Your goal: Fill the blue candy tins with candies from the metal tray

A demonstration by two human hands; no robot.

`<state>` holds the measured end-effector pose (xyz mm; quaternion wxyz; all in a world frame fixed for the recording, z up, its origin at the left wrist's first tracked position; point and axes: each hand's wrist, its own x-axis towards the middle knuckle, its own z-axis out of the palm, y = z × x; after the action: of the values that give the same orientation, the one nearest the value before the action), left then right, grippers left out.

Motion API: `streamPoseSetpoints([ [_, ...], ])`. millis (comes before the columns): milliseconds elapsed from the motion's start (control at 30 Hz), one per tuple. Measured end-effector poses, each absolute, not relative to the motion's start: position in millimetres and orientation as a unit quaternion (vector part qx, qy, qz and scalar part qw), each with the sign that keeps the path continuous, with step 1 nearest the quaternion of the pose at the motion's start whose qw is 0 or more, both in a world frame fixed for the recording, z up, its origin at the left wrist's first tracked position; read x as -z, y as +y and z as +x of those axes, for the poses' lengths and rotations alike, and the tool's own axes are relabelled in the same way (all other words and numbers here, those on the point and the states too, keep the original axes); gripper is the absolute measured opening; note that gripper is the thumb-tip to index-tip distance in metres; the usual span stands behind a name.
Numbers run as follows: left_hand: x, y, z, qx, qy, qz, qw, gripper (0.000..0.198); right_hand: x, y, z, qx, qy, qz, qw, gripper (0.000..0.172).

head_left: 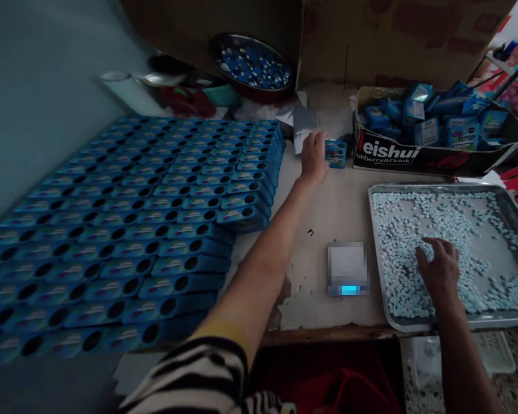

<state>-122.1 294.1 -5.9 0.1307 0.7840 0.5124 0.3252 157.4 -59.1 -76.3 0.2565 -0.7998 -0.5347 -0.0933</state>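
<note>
My left hand (pixel 314 156) reaches to the back of the table, its fingers closed at the left side of a small blue printed box (pixel 335 154). The hand hides that side of the box, and the front faces me. On the right, my right hand (pixel 441 267) rests among small pale-blue candies (pixel 403 276), fingers curved and apart. The candies lie loose in a shallow metal tray (pixel 377 253), thicker on its left and near sides. Between my arms sits a small scale-like device (pixel 347 264), pixelated, with a lit blue display.
Rows of blue boxes (pixel 155 201) with dark round openings cover the left side. A carton (pixel 388 155) of more blue boxes stands back right. Behind are a bowl (pixel 218 43) of blue-and-white pieces and large cardboard (pixel 401 46). The table's front edge (pixel 328 334) is near me.
</note>
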Motion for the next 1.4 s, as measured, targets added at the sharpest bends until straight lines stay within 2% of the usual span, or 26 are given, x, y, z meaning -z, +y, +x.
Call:
streamPoseSetpoints([
  [67,1.3,331.8,-95.6,-0.243,0.516,0.803,0.176,0.081,78.6,-59.7,156.6,0.075,-0.538,-0.803,0.245,0.046],
  [200,-14.5,335.4,-88.5,-0.174,0.517,0.817,0.185,0.059,79.9,-57.3,154.9,0.074,-0.558,-0.792,0.237,0.062],
  [367,-46.7,218.6,-131.9,-0.213,0.470,0.844,0.147,0.048,72.5,-49.5,150.0,0.094,-0.558,-0.779,0.269,0.061],
  [533,-41.1,85.0,-173.8,-0.253,0.386,0.858,0.224,0.035,64.3,-45.7,153.3,0.073,-0.513,-0.807,0.283,0.071],
  [600,-22.9,54.4,-174.5,-0.252,0.386,0.851,0.253,0.034,59.0,-49.3,154.9,0.031,-0.532,-0.813,0.235,0.083],
  [700,5.8,34.0,-165.6,-0.256,0.399,0.841,0.260,0.036,50.2,-57.4,156.7,-0.043,-0.627,-0.771,0.100,0.105],
  [800,20.7,25.8,-163.8,-0.290,0.387,0.841,0.242,0.052,45.9,-59.7,160.1,-0.089,-0.713,-0.696,-0.004,0.121],
  [867,22.5,19.0,-173.3,-0.320,0.376,0.842,0.219,0.069,46.3,-55.2,162.7,-0.098,-0.743,-0.661,-0.031,0.114],
  [967,21.5,8.0,-203.5,-0.332,0.396,0.838,0.177,0.075,48.5,-44.2,162.1,-0.068,-0.768,-0.636,-0.030,0.081],
  [1033,22.5,2.1,-230.8,-0.315,0.424,0.834,0.159,0.070,48.9,-38.8,156.5,-0.034,-0.775,-0.630,-0.025,0.060],
  [1100,25.4,-4.2,-259.7,-0.295,0.437,0.834,0.162,0.059,47.9,-36.8,148.1,-0.019,-0.773,-0.634,-0.036,0.047],
  [1233,29.5,-24.7,-305.3,-0.312,0.463,0.815,0.158,0.030,42.4,-38.3,140.0,-0.037,-0.712,-0.699,-0.052,0.035],
  [1300,28.5,-36.2,-316.2,-0.324,0.485,0.801,0.136,0.026,37.6,-38.5,146.0,-0.050,-0.649,-0.759,0.004,0.030],
  [1400,26.3,-44.8,-319.8,-0.322,0.492,0.800,0.120,0.026,27.1,-38.9,163.1,-0.156,-0.525,-0.811,0.205,0.032],
])
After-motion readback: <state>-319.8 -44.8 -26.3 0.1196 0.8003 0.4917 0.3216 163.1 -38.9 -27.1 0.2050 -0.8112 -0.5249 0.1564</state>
